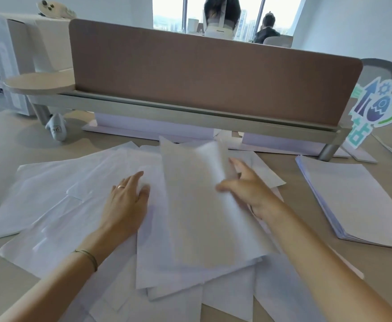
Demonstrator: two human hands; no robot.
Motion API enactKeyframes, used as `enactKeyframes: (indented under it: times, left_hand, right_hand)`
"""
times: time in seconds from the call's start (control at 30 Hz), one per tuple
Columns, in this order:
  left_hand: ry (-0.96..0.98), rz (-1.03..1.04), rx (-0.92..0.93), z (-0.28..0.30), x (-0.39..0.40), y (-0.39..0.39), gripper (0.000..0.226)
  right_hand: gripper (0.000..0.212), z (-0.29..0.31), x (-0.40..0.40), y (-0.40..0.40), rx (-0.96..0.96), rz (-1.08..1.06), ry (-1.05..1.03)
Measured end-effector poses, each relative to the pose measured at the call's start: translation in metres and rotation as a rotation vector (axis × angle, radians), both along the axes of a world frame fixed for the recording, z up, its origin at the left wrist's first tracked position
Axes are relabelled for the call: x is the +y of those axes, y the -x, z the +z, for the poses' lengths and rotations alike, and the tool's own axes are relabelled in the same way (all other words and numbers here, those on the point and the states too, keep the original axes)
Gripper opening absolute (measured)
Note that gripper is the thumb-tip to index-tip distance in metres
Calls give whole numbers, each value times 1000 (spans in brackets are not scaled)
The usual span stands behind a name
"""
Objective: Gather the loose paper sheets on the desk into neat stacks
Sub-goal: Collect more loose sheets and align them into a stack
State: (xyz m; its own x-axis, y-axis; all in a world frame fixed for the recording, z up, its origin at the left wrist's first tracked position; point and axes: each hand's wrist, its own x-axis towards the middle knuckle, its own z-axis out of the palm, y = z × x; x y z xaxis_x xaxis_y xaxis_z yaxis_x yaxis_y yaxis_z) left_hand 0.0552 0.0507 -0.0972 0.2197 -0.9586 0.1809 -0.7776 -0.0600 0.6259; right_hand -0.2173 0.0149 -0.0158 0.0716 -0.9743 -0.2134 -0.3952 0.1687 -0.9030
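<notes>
a: desk, head view: what is done?
b: one neat stack at 3 o'clock; loose sheets left, centre to 9 o'clock.
a: hands?
b: left hand flat on sheets; right hand grips a lifted sheet.

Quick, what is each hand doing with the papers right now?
Left hand: open, fingers flat on the loose sheets.
Right hand: holds the lifted sheets at their right edge.
</notes>
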Motion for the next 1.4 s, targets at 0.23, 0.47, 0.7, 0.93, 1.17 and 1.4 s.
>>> enactKeyframes:
  times: [0.23, 0.47, 0.7, 0.93, 1.17, 1.4]
  left_hand:
    - [-29, -26, 113, 6, 7, 11, 59]
    - [-22, -45, 75, -3, 4, 15, 76]
    - [98, 19, 205, 5, -1, 3, 62]
    - [-82, -88, -82, 0, -15, 4, 60]
    - [-86, -218, -369, 26, -110, 12, 57]
    - [-156, -166, -570, 21, -150, 21, 64]
  right_hand:
    - [56, -21, 28, -18, 993, 108, 213]
    - [91, -26, 14, -28, -118, -46, -127]
    - [69, -40, 11, -18, -319, -386, 149]
    - [84, -33, 25, -12, -38, -95, 24]
    - [94, -18, 24, -6, -371, -50, -211]
    - [46, -27, -3, -8, -788, -219, -311]
